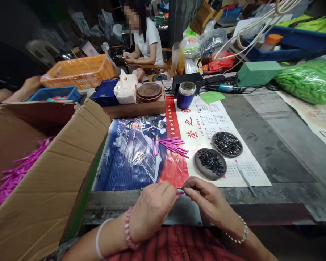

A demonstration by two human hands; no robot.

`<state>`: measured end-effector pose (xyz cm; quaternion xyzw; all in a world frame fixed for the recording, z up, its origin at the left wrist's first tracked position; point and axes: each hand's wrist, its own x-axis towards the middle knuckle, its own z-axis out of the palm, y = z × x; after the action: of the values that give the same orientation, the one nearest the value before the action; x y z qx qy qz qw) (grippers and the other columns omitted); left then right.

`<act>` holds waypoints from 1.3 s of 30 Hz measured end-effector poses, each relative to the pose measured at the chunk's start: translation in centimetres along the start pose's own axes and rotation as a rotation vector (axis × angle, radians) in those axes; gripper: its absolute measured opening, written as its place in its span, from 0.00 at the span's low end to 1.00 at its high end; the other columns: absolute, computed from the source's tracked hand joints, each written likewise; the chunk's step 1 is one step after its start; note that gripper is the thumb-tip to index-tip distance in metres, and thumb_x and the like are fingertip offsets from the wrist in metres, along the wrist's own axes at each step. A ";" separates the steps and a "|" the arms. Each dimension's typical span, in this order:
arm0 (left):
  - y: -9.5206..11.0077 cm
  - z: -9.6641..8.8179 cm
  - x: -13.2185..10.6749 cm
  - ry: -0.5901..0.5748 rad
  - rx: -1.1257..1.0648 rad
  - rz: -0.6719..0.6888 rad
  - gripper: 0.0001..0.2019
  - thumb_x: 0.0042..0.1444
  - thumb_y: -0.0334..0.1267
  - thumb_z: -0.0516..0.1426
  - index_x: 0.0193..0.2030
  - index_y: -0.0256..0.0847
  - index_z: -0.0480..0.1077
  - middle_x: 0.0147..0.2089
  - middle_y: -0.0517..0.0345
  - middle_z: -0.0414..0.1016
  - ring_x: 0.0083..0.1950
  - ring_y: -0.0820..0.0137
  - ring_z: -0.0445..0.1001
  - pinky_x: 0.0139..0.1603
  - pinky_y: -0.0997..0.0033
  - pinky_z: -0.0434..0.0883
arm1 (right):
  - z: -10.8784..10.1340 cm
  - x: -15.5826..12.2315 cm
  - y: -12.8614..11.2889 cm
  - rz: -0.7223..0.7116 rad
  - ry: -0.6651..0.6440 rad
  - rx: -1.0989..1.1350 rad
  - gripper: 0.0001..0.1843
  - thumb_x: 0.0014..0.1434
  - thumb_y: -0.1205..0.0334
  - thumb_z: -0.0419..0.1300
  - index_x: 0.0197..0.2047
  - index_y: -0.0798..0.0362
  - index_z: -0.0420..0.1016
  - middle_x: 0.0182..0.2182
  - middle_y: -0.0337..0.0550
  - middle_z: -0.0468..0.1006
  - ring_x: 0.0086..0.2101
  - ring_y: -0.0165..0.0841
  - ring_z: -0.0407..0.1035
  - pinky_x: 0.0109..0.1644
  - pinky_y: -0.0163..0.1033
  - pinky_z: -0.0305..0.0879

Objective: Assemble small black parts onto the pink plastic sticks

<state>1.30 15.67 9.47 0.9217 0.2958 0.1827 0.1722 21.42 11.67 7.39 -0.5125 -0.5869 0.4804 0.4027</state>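
My left hand (155, 206) is closed round a thin magenta strip (180, 193), whose end pokes out past the fingertips. Close by, my right hand (206, 197) is pinched at the tip of that strip; whatever sits between its fingers is too small to make out. Beyond the hands, a fan of magenta strips (175, 146) lies on a printed calendar sheet (176, 174). To their left is a small heap of silvery rings (138, 156). Two round dishes stand at the right: one dish (198, 168) of dark pin-like pieces, another dish (241, 152) of small shiny dark pieces.
A cardboard box (43, 174) with many magenta strips stands at the left. A pointed metal tool (246, 180) lies right of the dishes. Behind are a blue jar (186, 96), a tissue pack (125, 88) and an orange crate (78, 70). Another person (152, 40) sits farther back.
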 end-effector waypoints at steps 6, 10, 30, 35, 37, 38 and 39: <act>0.2 -0.1 -0.4 0.027 0.124 0.083 0.10 0.70 0.30 0.50 0.36 0.39 0.68 0.31 0.57 0.72 0.31 0.65 0.71 0.32 0.65 0.63 | 0.2 0.0 -0.1 -0.008 -0.016 -0.018 0.14 0.70 0.55 0.55 0.34 0.53 0.72 0.29 0.40 0.74 0.31 0.31 0.67 0.36 0.34 0.63; 0.3 -0.6 -0.1 0.085 0.171 0.148 0.13 0.70 0.30 0.48 0.35 0.38 0.68 0.29 0.57 0.72 0.28 0.65 0.69 0.30 0.65 0.62 | 0.4 0.0 -0.1 -0.024 -0.026 -0.018 0.13 0.69 0.57 0.56 0.35 0.53 0.73 0.29 0.39 0.74 0.31 0.30 0.67 0.36 0.33 0.63; 0.2 -0.6 -0.4 0.249 0.191 0.278 0.11 0.66 0.25 0.51 0.34 0.35 0.70 0.28 0.52 0.76 0.26 0.65 0.69 0.27 0.64 0.60 | -0.1 -0.9 -0.4 -0.133 -0.083 -0.145 0.03 0.67 0.63 0.60 0.41 0.52 0.75 0.34 0.40 0.77 0.35 0.30 0.71 0.40 0.33 0.66; 0.0 -0.3 -0.4 0.255 0.183 0.298 0.10 0.65 0.24 0.52 0.33 0.35 0.70 0.28 0.54 0.75 0.27 0.66 0.68 0.28 0.64 0.59 | -0.1 -1.1 -0.4 -0.047 -0.071 -0.128 0.12 0.70 0.58 0.55 0.34 0.52 0.71 0.28 0.38 0.73 0.30 0.29 0.67 0.35 0.32 0.63; 0.0 -0.2 -0.5 0.255 0.186 0.302 0.11 0.65 0.24 0.52 0.32 0.36 0.70 0.27 0.55 0.74 0.27 0.67 0.68 0.28 0.64 0.59 | 0.2 -1.1 -0.4 -0.027 -0.064 -0.134 0.13 0.70 0.58 0.54 0.33 0.52 0.69 0.28 0.37 0.71 0.29 0.29 0.66 0.34 0.33 0.62; 0.0 -0.2 -0.5 0.259 0.187 0.304 0.11 0.64 0.24 0.52 0.32 0.36 0.70 0.27 0.55 0.74 0.27 0.67 0.67 0.28 0.64 0.59 | 0.3 -1.1 -0.4 -0.018 -0.061 -0.137 0.13 0.70 0.58 0.54 0.32 0.52 0.69 0.28 0.37 0.71 0.29 0.29 0.65 0.34 0.33 0.62; -0.1 -0.1 -0.5 0.261 0.187 0.305 0.11 0.64 0.24 0.52 0.32 0.36 0.70 0.27 0.55 0.74 0.27 0.67 0.67 0.28 0.64 0.59 | 0.4 -1.1 -0.4 -0.010 -0.059 -0.139 0.13 0.70 0.59 0.54 0.32 0.52 0.68 0.28 0.37 0.70 0.29 0.29 0.64 0.34 0.33 0.61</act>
<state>0.84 15.45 9.45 0.9363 0.1882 0.2961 0.0164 21.09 10.54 7.71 -0.5217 -0.6331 0.4513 0.3511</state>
